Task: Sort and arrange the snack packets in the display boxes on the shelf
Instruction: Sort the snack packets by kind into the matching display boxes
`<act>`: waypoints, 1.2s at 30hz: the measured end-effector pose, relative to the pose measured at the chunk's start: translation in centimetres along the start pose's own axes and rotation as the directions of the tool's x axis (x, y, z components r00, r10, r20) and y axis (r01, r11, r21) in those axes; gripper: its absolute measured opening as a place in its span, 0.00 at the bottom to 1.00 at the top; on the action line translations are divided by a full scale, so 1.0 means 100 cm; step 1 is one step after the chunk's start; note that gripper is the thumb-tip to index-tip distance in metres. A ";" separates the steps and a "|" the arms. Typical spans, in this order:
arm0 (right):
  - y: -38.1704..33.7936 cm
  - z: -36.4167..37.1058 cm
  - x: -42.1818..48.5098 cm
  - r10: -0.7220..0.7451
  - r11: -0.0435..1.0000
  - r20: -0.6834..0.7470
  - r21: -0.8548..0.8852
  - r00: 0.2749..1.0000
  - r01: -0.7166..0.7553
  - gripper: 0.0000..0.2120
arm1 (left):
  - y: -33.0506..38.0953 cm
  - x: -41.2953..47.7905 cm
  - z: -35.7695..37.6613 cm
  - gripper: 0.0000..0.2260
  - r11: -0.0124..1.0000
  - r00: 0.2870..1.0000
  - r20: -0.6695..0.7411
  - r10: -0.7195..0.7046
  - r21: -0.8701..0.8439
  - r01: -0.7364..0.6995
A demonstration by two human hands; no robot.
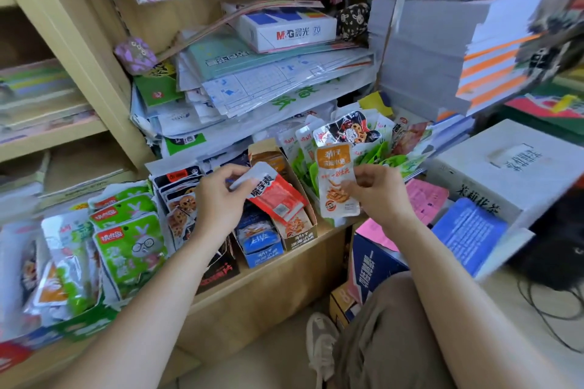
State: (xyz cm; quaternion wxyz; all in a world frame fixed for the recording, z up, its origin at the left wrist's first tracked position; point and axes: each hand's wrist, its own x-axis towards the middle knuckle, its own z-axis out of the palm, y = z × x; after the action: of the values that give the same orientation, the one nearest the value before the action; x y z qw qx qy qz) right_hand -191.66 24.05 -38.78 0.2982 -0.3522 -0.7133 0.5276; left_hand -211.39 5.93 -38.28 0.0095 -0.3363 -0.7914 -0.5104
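My left hand [221,199] pinches a red and white snack packet [275,191] by its top corner, tilted over the orange display box [300,235]. My right hand [376,193] holds an orange and white fish snack packet [335,180] upright by its right edge, just right of that box. A blue display box [264,249] stands left of the orange one. Left of it, a black box [218,273] holds lotus-root packets [181,199]. Green packets [129,243] fill a green box [85,322] at the far left. Mixed packets [350,133] pile up behind my right hand.
Stacked papers and an M&G paper ream [287,30] crowd the back of the shelf. Grey and white cartons [505,164] stand at the right. Pink sheets [425,202] and a blue carton [373,262] sit below the shelf edge. My knee and shoe [320,344] are near the floor.
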 end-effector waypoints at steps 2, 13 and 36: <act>-0.001 0.001 -0.001 -0.005 1.000 -0.001 -0.004 1.000 0.005 0.05 | 0.000 -0.003 -0.014 0.10 0.994 1.000 -0.021 -0.021 -0.104 0.018; -0.002 0.012 -0.001 -0.062 0.991 0.046 -0.116 0.997 0.067 0.05 | -0.014 -0.034 -0.047 0.05 0.921 0.894 -0.391 -0.218 -0.385 0.057; -0.032 0.079 -0.037 -0.176 0.982 0.436 0.144 0.882 0.124 0.33 | -0.019 -0.057 -0.077 0.06 0.824 0.965 -0.074 -0.253 -0.539 0.175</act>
State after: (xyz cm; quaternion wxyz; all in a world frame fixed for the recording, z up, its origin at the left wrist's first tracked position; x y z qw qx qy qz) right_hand -196.43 16.08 -38.03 0.1855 -0.1479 -0.7570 0.6088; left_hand -210.54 -3.82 -38.12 -0.0843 -0.1977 -0.6506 -0.7283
